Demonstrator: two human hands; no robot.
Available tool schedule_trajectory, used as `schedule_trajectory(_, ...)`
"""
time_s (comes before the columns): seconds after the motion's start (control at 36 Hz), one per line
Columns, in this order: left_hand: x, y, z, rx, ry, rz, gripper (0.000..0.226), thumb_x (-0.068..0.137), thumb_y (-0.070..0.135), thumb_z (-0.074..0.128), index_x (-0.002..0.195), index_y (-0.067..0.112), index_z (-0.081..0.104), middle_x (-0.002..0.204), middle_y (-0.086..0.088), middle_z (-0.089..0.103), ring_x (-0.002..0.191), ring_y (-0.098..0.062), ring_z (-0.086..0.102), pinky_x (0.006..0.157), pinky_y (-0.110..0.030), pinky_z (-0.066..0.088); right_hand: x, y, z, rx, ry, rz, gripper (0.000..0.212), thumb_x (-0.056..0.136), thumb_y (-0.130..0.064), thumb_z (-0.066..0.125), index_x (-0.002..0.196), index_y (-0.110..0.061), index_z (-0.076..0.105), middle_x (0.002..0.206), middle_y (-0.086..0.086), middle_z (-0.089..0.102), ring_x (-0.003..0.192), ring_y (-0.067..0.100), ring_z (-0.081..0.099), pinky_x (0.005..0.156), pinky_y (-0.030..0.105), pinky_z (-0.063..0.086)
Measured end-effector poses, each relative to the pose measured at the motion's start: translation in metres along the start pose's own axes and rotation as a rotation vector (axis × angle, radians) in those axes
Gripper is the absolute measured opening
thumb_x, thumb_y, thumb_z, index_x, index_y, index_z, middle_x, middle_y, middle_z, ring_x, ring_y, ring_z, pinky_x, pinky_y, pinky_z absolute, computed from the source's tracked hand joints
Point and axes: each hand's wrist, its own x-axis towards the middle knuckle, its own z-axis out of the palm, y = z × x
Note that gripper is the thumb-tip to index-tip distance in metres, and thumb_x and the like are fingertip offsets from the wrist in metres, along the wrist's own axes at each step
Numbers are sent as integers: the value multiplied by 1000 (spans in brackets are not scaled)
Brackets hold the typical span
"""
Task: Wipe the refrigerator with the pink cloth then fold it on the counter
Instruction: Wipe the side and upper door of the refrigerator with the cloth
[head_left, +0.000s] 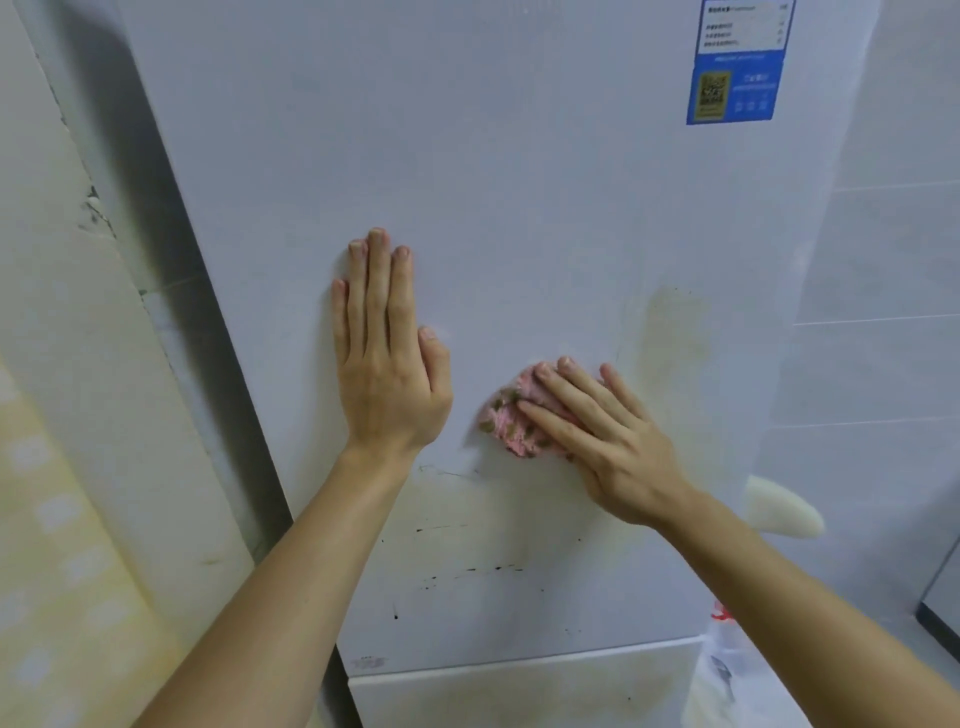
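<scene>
Two bare hands on the front of a white refrigerator (519, 208), viewed from a head-worn camera. Left hand (387, 364) laid flat on the refrigerator's upper door, left of its centre, fingers straight and close together, thumb alongside, holding nothing. Right hand (608, 436) pressed to the same door, right of its centre and slightly lower, fingers (576, 395) stretched out and slanting up-left over the pink cloth (511, 423), not curled round it, simply pinning it to the panel. Pink cloth bunched into a small wad, flecked with brownish spots, touching the refrigerator's door near its middle and showing past the fingertips; the rest hidden under the palm. Both forearms bare, reaching up across the refrigerator's lower half. Yellowish stain (675, 332) on the door toward the refrigerator's right edge. Dark scuffs and specks (467, 569) scattered across the lower part of the upper door. Blue-and-white label (735, 78) stuck near the refrigerator's upper right corner, print too blurred to read. Second door (519, 691) beneath, across a narrow seam. Pale rounded object (779, 506) jutting out at the refrigerator's right edge, nature unclear. Pale tiled wall (883, 260) to the refrigerator's right.
</scene>
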Motion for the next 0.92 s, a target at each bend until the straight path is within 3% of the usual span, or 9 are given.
schedule_trajectory(0.08,0,0,0,23,-11,7,67,96,9,51,158,-6,34,168,-25,29,159,-39,22,132,-51,13,23,19,-20,-21,55,84,57,102,-7,43,158,-15,42,169,12,28,162,26,14,132,49,5)
schedule_trajectory(0.22,2,6,2,86,-28,56,69,93,15,57,160,6,40,169,-21,29,159,-37,23,130,-58,12,88,59,-57,17,262,335,70,89,-9,54,158,-9,44,168,23,27,160,39,15,130,46,-2)
schedule_trajectory(0.36,8,18,6,73,-11,58,73,88,8,59,159,7,42,169,-20,31,159,-37,24,130,-60,13,126,66,-67,130,395,465,80,81,-4,55,160,-6,40,170,25,23,159,42,13,130,54,2)
schedule_trajectory(0.47,8,22,9,76,-6,53,74,87,6,56,159,6,42,168,-19,32,159,-37,25,129,-61,14,88,52,-43,82,315,313,70,88,-4,57,156,-6,45,167,22,31,159,37,20,131,49,5)
schedule_trajectory(0.56,7,23,11,80,2,54,73,87,5,54,159,5,41,168,-20,31,159,-38,25,129,-61,14,36,31,-16,71,205,190,57,98,-11,46,155,-8,45,167,12,30,161,27,19,131,48,9)
schedule_trajectory(0.61,7,25,12,81,7,51,74,87,3,54,159,5,41,168,-21,31,159,-39,25,130,-61,13,-2,19,-1,50,117,129,51,104,-14,40,154,-8,47,168,10,30,160,29,24,130,49,13)
schedule_trajectory(0.78,6,28,15,83,11,54,74,87,4,55,159,1,38,168,-20,31,159,-37,26,130,-60,14,-48,21,-2,-69,-76,28,64,100,-9,47,162,-17,34,174,4,20,161,25,19,132,50,3)
schedule_trajectory(0.92,2,36,20,72,-9,72,77,86,7,55,160,0,35,169,-19,29,160,-34,24,130,-58,12,-16,46,-28,-134,-41,114,70,94,-12,46,162,-18,34,172,6,20,163,24,11,131,52,-4)
